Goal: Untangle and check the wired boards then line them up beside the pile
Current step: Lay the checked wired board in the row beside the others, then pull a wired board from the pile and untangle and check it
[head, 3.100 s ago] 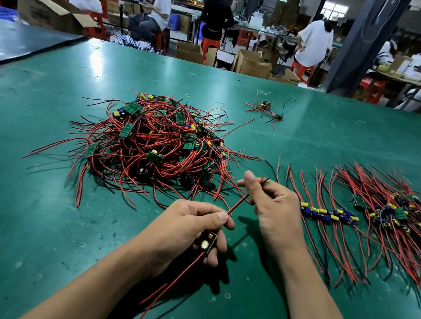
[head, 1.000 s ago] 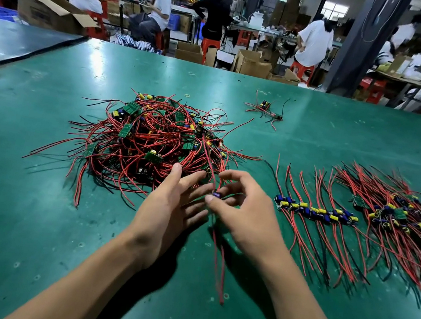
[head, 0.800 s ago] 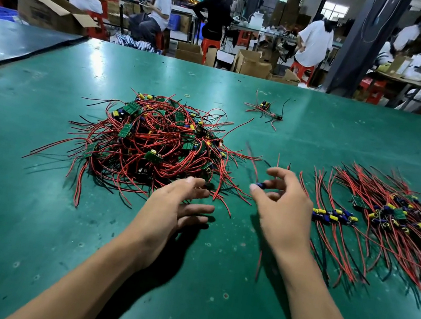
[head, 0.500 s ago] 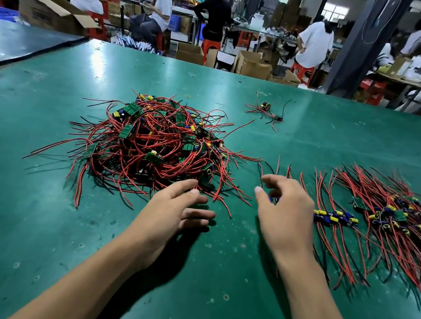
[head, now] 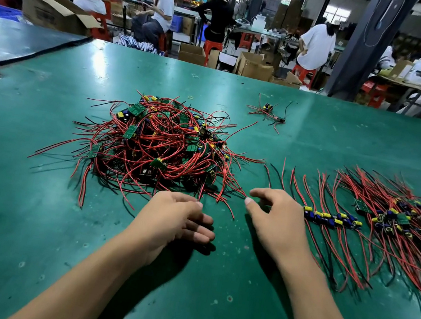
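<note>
A tangled pile of small green boards with red and black wires [head: 158, 148] lies on the green table [head: 27, 212], left of centre. To its right a row of lined-up boards [head: 333, 218] with blue and yellow parts stretches into a denser heap [head: 405, 219]. My left hand [head: 176, 223] rests flat just below the pile, fingers loosely apart, holding nothing. My right hand [head: 274, 223] hovers at the left end of the row, thumb and forefinger spread; the newest board there is hidden under it.
A small separate cluster of wired boards [head: 267, 113] lies farther back. A dark table [head: 14, 43] adjoins at the left. Beyond the far edge are cardboard boxes [head: 255, 68], a dark pillar [head: 362, 45] and several seated people.
My right hand carried a wired board from the pile's edge to the left end of the row and let it go. My left hand dropped flat onto the table.
</note>
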Tool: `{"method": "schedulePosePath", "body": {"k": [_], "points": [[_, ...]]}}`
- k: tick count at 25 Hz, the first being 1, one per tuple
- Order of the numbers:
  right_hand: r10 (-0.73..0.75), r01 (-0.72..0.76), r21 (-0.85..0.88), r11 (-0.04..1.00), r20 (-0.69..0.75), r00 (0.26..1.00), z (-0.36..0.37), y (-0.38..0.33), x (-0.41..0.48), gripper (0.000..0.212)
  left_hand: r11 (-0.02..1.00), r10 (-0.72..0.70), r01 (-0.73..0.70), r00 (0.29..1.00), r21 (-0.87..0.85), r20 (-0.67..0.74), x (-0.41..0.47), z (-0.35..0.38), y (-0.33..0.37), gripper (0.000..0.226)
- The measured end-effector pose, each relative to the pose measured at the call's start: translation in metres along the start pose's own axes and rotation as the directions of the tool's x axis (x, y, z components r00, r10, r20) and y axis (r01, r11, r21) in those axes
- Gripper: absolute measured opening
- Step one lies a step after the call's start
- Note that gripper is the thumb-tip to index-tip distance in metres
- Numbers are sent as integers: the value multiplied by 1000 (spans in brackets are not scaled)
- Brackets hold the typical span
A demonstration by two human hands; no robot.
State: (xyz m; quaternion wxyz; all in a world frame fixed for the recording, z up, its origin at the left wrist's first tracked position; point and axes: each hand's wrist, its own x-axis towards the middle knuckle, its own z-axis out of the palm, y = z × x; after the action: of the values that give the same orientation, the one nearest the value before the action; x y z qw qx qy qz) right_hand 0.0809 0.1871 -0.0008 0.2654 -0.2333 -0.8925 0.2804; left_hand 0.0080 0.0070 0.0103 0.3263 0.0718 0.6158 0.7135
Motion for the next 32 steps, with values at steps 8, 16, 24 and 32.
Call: {"method": "schedulePosePath", "body": {"k": [8,16,24,32], "points": [[-244,233,74,970,247,938,27,-27,-17,26,997,71,-71,997,-4,-34,0,2,-4,13],[-188,172,89,981,218,958,34,-26,-16,47,986,166,-163,981,37,-98,4,0,-8,16],[-178,202,-18,979,395,901,47,-39,-4,70,957,223,-215,975,193,-18,10,-2,-16,13],[-198,165,150,975,248,948,43,-34,-10,58,851,358,-312,933,421,-32,7,0,-20,16]]}}
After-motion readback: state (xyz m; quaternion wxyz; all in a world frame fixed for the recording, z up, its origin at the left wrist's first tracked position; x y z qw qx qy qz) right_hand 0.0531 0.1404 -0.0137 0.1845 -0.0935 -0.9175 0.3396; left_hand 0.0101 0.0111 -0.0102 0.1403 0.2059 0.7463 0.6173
